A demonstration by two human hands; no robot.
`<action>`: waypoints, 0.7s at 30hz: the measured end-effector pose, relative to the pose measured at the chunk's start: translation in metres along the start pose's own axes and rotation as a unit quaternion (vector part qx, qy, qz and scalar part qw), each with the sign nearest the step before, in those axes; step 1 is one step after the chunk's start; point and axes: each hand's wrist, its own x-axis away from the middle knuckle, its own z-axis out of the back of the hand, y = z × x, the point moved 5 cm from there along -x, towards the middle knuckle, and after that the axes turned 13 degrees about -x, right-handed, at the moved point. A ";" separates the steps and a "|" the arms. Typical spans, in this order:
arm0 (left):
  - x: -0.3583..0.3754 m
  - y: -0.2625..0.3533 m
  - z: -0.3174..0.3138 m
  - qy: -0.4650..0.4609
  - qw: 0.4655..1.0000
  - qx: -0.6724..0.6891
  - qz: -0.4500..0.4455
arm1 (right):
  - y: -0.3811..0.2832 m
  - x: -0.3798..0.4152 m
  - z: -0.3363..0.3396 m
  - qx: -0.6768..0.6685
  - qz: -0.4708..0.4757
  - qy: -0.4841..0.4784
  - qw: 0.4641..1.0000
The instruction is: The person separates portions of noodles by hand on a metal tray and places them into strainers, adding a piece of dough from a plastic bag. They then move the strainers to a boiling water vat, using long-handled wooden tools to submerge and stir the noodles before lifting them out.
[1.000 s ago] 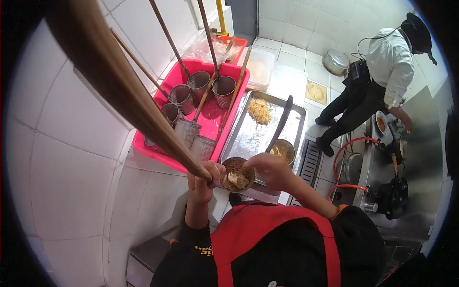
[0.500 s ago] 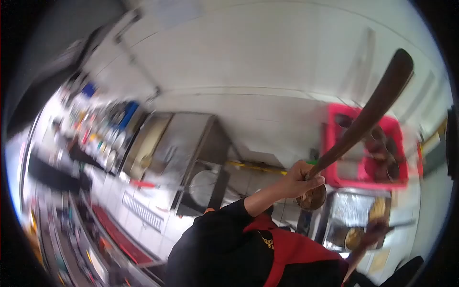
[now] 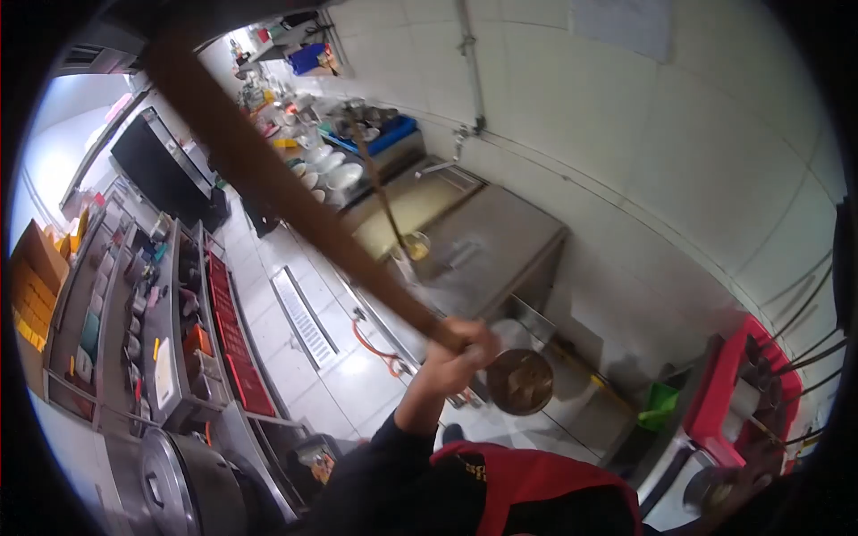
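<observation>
My left hand (image 3: 456, 357) is closed around the lower end of a long wooden handle, which slants up toward the upper left, close to the camera. Just beyond the fist is the round bowl (image 3: 520, 382) of this ladle, with brown food that looks like pieces in liquid; their kind cannot be made out. The ladle is held in the air above the tiled floor. My right hand is out of sight; dark cloth fills the lower right corner. Near there sits a round metal vessel (image 3: 709, 488), partly cut off by shadow.
A steel counter (image 3: 500, 241) along the wall holds another long-handled ladle (image 3: 411, 248). White bowls (image 3: 344, 176) stand beyond it. A red crate (image 3: 715, 429) with long handles is at right, beside a green object (image 3: 660, 405). Shelving (image 3: 170, 357) and a lidded pot (image 3: 183, 487) are at left.
The view has swung to the right-hand crate's far side, leftward along the counter. The ladle's handle has tipped from upper right to upper left. My right hand and the foil-lined tray have left view.
</observation>
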 end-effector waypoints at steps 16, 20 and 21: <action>0.174 0.164 0.308 0.339 0.848 -0.375 -0.162 | 0.150 0.082 -0.496 -0.220 -0.175 -0.249 0.927; 0.205 0.167 0.319 0.423 0.822 -0.341 -0.169 | 0.185 0.128 -0.580 -0.149 -0.174 -0.336 0.914; 0.209 0.166 0.321 0.439 0.814 -0.342 -0.167 | 0.205 0.137 -0.593 -0.158 -0.164 -0.362 0.904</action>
